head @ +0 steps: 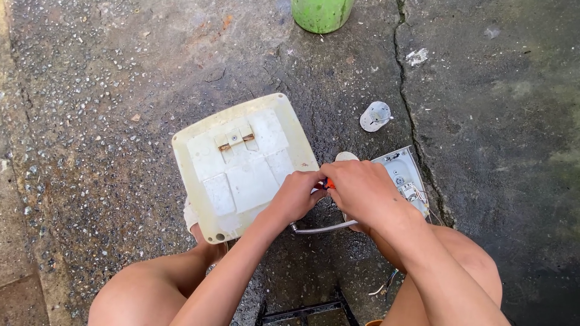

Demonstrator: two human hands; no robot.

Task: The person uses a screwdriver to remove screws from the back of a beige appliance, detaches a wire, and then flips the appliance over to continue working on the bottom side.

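- I see rough, damp concrete ground (90, 90) with a long crack (411, 121) running down its right side.
- A cream plastic housing (241, 163) lies flat at centre-left, inner face up.
- My left hand (296, 196) is curled shut just beside the housing's right edge, pinching a small orange-handled tool (328, 183).
- My right hand (362, 190) closes over the same tool, touching the left.
- A metal hose (323, 227) curves beneath both hands.
- A wired grey unit (405, 175) lies right; a white cap (374, 116) beyond it, a green container (320, 13) at the top.

Green round container (321, 14), small white cap (375, 116), cracked wet concrete ground (109, 108), black metal frame (305, 311).
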